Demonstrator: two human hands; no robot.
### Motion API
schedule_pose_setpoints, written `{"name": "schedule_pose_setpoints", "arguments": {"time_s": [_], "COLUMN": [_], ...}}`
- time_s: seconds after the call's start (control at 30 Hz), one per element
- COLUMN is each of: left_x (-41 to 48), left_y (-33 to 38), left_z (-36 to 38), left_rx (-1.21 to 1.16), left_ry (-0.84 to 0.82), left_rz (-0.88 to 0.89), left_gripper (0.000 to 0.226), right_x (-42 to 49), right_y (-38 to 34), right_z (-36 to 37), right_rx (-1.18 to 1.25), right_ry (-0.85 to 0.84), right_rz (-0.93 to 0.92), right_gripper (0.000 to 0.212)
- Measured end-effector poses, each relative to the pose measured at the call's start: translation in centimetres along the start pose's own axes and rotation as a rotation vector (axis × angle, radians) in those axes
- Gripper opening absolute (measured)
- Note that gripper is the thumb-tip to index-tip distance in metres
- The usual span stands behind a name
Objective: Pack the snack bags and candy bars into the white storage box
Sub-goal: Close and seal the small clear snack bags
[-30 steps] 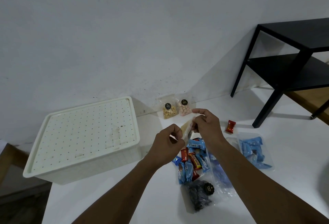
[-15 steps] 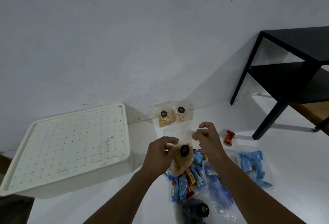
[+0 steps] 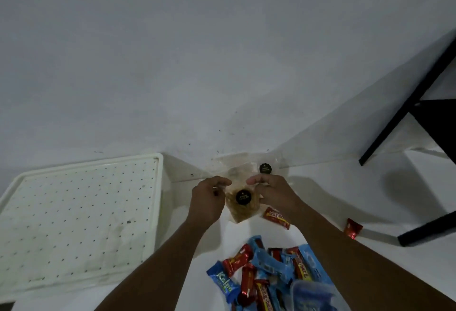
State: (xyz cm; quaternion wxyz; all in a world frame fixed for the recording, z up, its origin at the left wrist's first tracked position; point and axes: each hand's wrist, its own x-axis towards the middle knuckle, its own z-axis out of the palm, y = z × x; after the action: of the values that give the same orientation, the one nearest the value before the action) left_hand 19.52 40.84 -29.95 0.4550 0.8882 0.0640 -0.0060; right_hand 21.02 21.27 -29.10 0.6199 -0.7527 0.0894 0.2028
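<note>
We are holding one snack bag (image 3: 243, 208) over the table (image 3: 325, 194), left hand (image 3: 207, 202) and right hand (image 3: 274, 194) pinching its top edges. The white storage box (image 3: 81, 217) is sitting lidded alongside; candy bars (image 3: 266, 268) are lying unpacked; nothing appears packed.

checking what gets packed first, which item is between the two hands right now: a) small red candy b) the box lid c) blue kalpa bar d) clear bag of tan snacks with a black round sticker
d: the clear snack bag, tan snacks and black round sticker, is held between the left hand and right hand, whose fingers curl at its clear top; the candy bars lie piled nearer the person.
</note>
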Motion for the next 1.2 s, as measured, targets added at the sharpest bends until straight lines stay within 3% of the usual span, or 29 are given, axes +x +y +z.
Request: {"name": "schedule_pose_setpoints", "arguments": {"time_s": [0.23,0.37,0.47,0.67,0.9,1.0,1.1,1.2], "left_x": [4.0,3.1,0.8,-8.0,-18.6,-21.5,-23.5,-25.0], "left_y": [-2.9,-3.5,-2.4,-0.7,-0.9,-1.3,-2.4,-2.9], "left_z": [2.6,2.7,1.8,0.9,3.4,4.9,6.3,6.8], "left_rx": [0.060,0.103,0.079,0.057,0.196,0.218,0.197,0.198], "left_ry": [-0.020,-0.033,-0.095,-0.372,-0.719,-0.806,-0.826,-0.797], "left_rz": [-0.087,-0.110,-0.105,-0.102,0.090,0.111,0.093,0.111], "left_gripper": [0.036,0.035,0.032,0.025,0.017,0.030,0.048,0.051], "right_x": [6.0,5.1,2.0,-7.6,-18.8,-23.0,-26.4,-28.9], "right_y": [2.0,2.6,2.6,3.8,9.9,12.5,15.2,17.5], "right_z": [0.8,0.5,-0.2,-0.2,0.8,1.4,1.8,2.5], "right_rx": [0.011,-0.098,-0.092,-0.091,-0.407,-0.544,-0.493,-0.463], "right_ry": [-0.027,0.088,0.122,0.115,0.230,0.311,0.484,0.487], "right_rz": [0.070,0.035,0.042,0.152,0.188,0.262,0.306,0.452], "right_gripper": [0.022,0.021,0.016,0.013,0.020,0.024,0.017,0.036]}}
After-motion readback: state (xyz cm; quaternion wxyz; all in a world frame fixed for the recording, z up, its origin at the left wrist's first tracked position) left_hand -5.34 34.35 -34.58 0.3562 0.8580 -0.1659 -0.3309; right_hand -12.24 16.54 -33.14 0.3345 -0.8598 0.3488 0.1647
